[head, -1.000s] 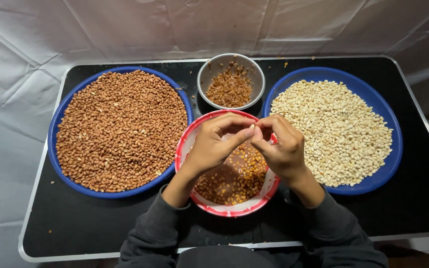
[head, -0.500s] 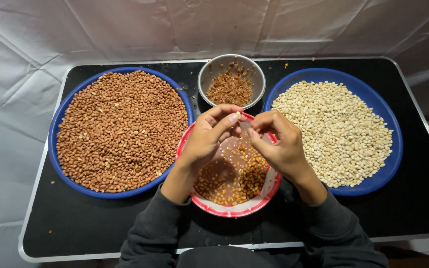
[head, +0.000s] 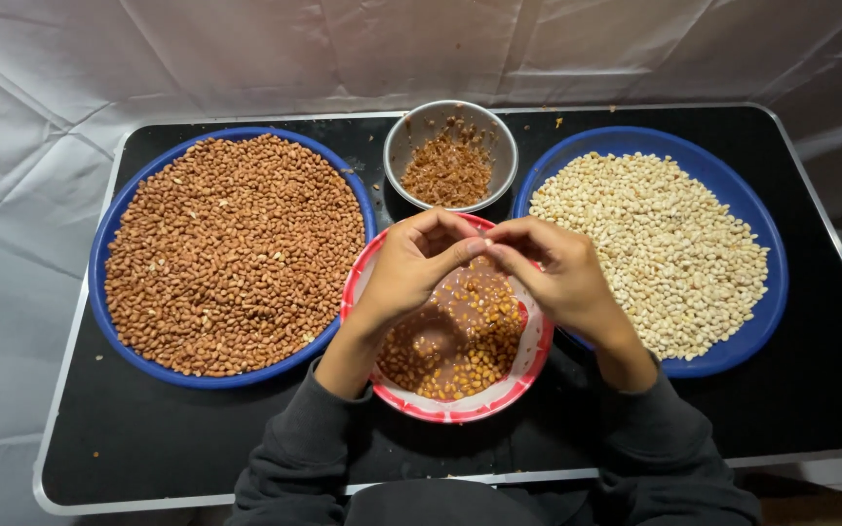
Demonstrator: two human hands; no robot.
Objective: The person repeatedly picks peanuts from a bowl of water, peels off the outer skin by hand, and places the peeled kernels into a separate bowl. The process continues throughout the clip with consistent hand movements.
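My left hand (head: pixel 411 268) and my right hand (head: pixel 557 273) meet fingertip to fingertip above the far side of a red-and-white bowl (head: pixel 528 375) that holds peanuts soaking in brownish water. The fingers of both hands pinch together around something small, likely one peanut; it is hidden between the fingertips. Dark sleeves cover both forearms.
A large blue tray of brown-skinned peanuts (head: pixel 231 248) lies to the left. To the right, a blue tray holds pale skinned peanuts (head: pixel 660 244). A small steel bowl of reddish skins (head: pixel 450 156) stands behind the red bowl. All rest on a black table (head: pixel 801 419) ringed by white cloth.
Both hands stay pinched together over the red bowl; the fingertips have shifted slightly, rubbing against each other. The trays and bowls have not moved.
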